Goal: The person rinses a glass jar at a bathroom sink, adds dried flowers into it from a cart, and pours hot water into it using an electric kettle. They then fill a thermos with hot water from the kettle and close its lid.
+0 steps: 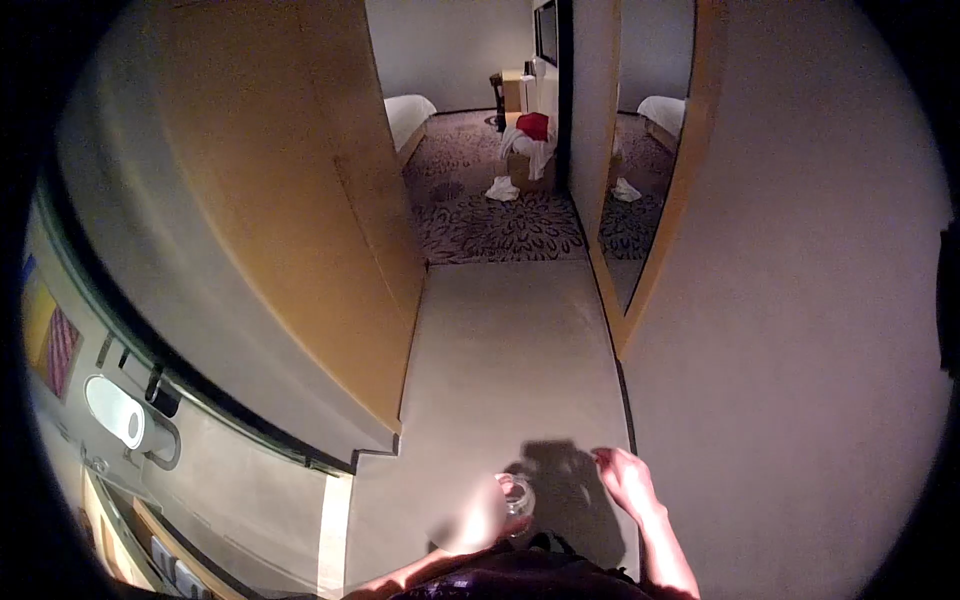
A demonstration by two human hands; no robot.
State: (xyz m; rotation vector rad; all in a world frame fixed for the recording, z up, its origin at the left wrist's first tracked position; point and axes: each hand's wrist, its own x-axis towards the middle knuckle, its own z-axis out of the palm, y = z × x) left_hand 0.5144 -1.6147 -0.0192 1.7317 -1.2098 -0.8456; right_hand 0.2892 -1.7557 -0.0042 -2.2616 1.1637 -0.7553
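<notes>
My left hand point(480, 518) is low in the middle of the view, partly smeared by motion. Its fingers are wrapped round a clear glass point(519, 497) with a round rim; the lower side of the glass is hard to make out. To the right, my right hand point(627, 483) is held above the floor, apart from the glass. Its fingers curl together, and no object shows in them.
A narrow passage floor point(505, 350) leads to a patterned carpet point(470, 222). Beyond are a bed point(408, 120), a white cloth point(502, 188) and a cloth-draped box point(530, 165). A mirror point(650, 150) lines the right wall; a toilet point(115, 410) is at left.
</notes>
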